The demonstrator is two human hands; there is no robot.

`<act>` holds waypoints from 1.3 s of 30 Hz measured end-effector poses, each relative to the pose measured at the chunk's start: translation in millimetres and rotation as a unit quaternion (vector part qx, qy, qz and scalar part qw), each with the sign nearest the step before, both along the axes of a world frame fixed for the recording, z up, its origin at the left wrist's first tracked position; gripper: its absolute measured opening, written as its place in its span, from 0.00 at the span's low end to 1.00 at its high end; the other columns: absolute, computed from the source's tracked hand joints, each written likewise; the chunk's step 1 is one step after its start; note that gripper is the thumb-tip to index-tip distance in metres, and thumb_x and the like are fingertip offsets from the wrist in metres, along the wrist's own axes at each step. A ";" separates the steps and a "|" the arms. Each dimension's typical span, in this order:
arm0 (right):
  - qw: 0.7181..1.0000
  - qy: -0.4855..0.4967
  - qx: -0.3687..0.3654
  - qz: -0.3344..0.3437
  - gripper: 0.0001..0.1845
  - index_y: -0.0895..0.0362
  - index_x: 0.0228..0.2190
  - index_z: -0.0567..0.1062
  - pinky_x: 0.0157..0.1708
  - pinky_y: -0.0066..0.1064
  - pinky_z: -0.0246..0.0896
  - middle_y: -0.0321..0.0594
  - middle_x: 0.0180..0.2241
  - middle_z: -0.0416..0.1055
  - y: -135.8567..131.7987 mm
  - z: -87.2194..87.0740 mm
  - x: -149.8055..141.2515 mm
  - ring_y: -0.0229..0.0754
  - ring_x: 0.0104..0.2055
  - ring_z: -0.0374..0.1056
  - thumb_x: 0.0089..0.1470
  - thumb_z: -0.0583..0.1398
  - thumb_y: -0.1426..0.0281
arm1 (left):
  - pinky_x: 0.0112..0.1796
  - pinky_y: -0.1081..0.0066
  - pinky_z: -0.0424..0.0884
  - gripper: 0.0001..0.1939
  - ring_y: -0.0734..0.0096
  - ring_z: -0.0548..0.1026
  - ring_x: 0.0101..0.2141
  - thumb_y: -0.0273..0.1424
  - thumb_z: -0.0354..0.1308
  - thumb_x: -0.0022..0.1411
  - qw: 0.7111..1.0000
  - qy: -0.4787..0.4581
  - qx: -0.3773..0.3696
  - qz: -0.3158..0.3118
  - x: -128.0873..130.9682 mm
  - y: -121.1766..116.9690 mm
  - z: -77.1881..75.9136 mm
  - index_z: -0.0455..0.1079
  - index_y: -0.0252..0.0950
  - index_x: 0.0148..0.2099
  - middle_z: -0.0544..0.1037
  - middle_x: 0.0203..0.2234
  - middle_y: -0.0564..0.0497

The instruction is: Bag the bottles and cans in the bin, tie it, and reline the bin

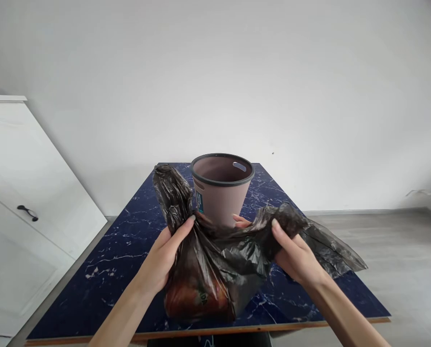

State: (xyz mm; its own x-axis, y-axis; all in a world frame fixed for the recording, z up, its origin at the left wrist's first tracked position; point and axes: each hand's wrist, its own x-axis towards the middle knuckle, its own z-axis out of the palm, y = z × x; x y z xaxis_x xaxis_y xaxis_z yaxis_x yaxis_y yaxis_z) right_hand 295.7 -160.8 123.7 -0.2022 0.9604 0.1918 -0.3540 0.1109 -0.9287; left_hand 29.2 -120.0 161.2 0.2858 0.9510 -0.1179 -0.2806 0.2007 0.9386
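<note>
A thin black plastic bag sits on the dark blue marbled table, bulging at the bottom with reddish-orange contents that I cannot name. My left hand grips the bag's left handle, which sticks up. My right hand pinches the right handle, pulled out to the right. Just behind the bag stands an upright taupe plastic bin with a dark rim, a blue label and a slot near its top; its inside shows nothing.
A white cabinet with a black handle stands to the left of the table. A white wall rises behind. Grey floor lies to the right. The table's wooden front edge is close to me.
</note>
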 end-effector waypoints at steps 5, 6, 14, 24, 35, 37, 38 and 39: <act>0.996 0.047 0.068 -0.016 0.21 0.49 0.44 0.85 0.69 0.61 0.62 0.48 0.50 0.84 -7.7 7.3 7.2 0.62 0.67 0.70 0.68 0.60 0.48 | 0.56 0.54 0.79 0.05 0.48 0.80 0.56 0.33 0.66 0.67 0.983 -0.174 -0.054 -0.034 2.8 0.4 5.3 0.77 0.37 0.41 0.84 0.51 0.45; 0.995 0.053 0.087 -0.019 0.20 0.49 0.44 0.85 0.68 0.59 0.63 0.47 0.49 0.84 -8.3 9.6 7.7 0.61 0.66 0.71 0.69 0.61 0.49 | 0.56 0.55 0.79 0.03 0.50 0.80 0.55 0.32 0.64 0.68 0.977 -0.200 -0.068 -0.035 3.6 0.0 6.6 0.77 0.37 0.40 0.84 0.49 0.45; 0.975 0.197 0.101 0.022 0.20 0.51 0.28 0.73 0.48 0.36 0.75 0.26 0.17 0.51 -7.4 34.6 -14.5 0.34 0.19 0.54 0.74 0.58 0.60 | 0.53 0.60 0.79 0.10 0.65 0.78 0.38 0.26 0.56 0.71 0.943 -0.302 -0.081 -0.112 13.1 -9.2 14.8 0.70 0.36 0.33 0.69 0.26 0.53; 0.987 0.047 -0.083 -0.125 0.17 0.55 0.36 0.73 0.22 0.26 0.43 0.29 0.28 0.48 -8.5 36.8 -24.6 0.35 0.26 0.39 0.69 0.64 0.55 | 0.59 0.59 0.66 0.18 0.66 0.69 0.33 0.42 0.50 0.81 0.972 0.041 0.162 -0.164 16.3 -15.2 4.6 0.65 0.40 0.36 0.62 0.26 0.56; 0.929 -0.364 0.066 -0.002 0.39 0.50 0.57 0.79 0.62 0.54 0.70 0.46 0.50 0.80 -23.7 32.9 -34.7 0.63 0.63 0.70 0.48 0.75 0.45 | 0.40 0.61 0.72 0.06 0.61 0.75 0.34 0.28 0.49 0.76 0.787 0.391 0.466 -0.102 52.8 -29.1 0.2 0.65 0.40 0.43 0.77 0.35 0.50; 0.938 -0.341 0.050 -0.036 0.32 0.50 0.51 0.82 0.60 0.54 0.72 0.46 0.46 0.82 -26.3 35.3 -44.5 0.62 0.60 0.73 0.58 0.67 0.41 | 0.44 0.57 0.74 0.09 0.57 0.77 0.36 0.23 0.49 0.74 0.721 0.435 0.528 -0.111 59.4 -30.5 -2.1 0.68 0.39 0.45 0.79 0.37 0.48; 0.947 -0.313 0.034 -0.066 0.31 0.50 0.52 0.83 0.61 0.54 0.72 0.46 0.45 0.83 -27.3 37.0 -48.6 0.61 0.60 0.73 0.61 0.64 0.40 | 0.47 0.54 0.74 0.11 0.54 0.79 0.40 0.21 0.47 0.75 0.695 0.450 0.549 -0.115 61.8 -31.1 -3.1 0.69 0.38 0.47 0.80 0.40 0.45; 0.955 -0.278 0.013 -0.101 0.32 0.50 0.52 0.83 0.63 0.53 0.71 0.45 0.45 0.83 -27.9 38.3 -51.7 0.60 0.61 0.73 0.62 0.62 0.39 | 0.51 0.51 0.74 0.14 0.51 0.80 0.44 0.20 0.45 0.75 0.673 0.462 0.566 -0.115 63.5 -31.7 -4.0 0.71 0.37 0.49 0.81 0.43 0.42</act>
State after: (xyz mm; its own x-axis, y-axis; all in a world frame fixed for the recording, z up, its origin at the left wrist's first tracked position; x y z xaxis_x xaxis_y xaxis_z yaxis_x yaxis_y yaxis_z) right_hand 244.1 -188.7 162.0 -0.0906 0.9869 0.1335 0.2235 0.1508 -0.9630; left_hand 92.8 -151.7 157.3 0.7435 0.5233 0.4163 0.4436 -0.8518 0.2785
